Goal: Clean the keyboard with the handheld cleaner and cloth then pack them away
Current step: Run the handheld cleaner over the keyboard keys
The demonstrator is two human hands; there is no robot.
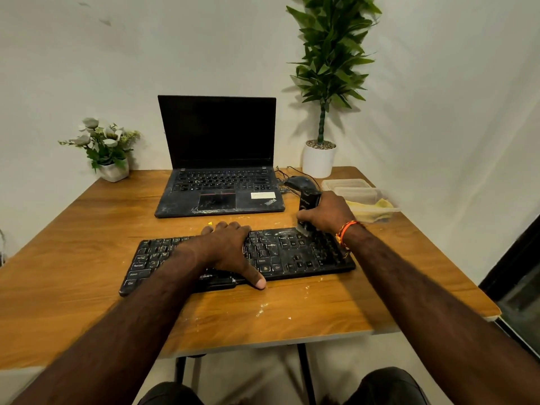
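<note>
A dusty black keyboard (pixel 280 252) lies across the near middle of the wooden table (pixel 73 258). My left hand (pixel 230 249) rests flat on its middle keys, fingers spread, thumb at the front edge. My right hand (pixel 327 214) grips a black handheld cleaner (pixel 309 201) held upright, its clear nozzle touching the keys at the keyboard's far right. A yellow cloth (pixel 371 209) lies in a clear plastic container (pixel 388 210) just right of that hand.
An open dusty black laptop (pixel 219 182) stands behind the keyboard. A black mouse (pixel 298 182) with its cable lies beside it. A second clear container (pixel 347 184), a tall potted plant (pixel 320 159) and a small flower pot (pixel 112 169) sit at the back. Crumbs dot the table front.
</note>
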